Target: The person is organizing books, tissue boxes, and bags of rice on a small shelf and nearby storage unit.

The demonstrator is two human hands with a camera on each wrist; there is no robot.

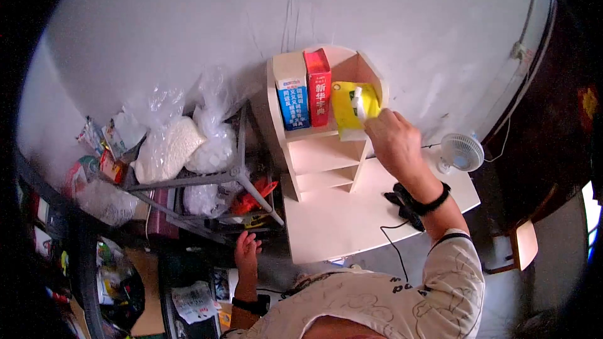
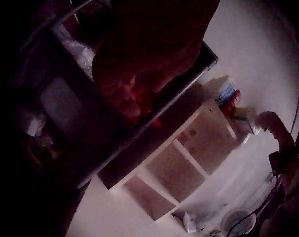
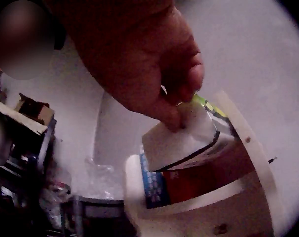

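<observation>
"新华字典" on red book (image 1: 318,88)

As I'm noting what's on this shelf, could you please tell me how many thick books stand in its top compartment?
2: the blue book at the left side and the red book just right of it. The yellow packet in the right hand may hide more.

cluttered room with bookshelf (image 1: 321,145), desk (image 1: 339,232)

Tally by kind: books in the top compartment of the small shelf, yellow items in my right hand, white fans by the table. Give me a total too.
Books: 2, the blue book and the red book
Yellow item pinched by the right hand: 1
White fan: 1
Total: 4
</observation>
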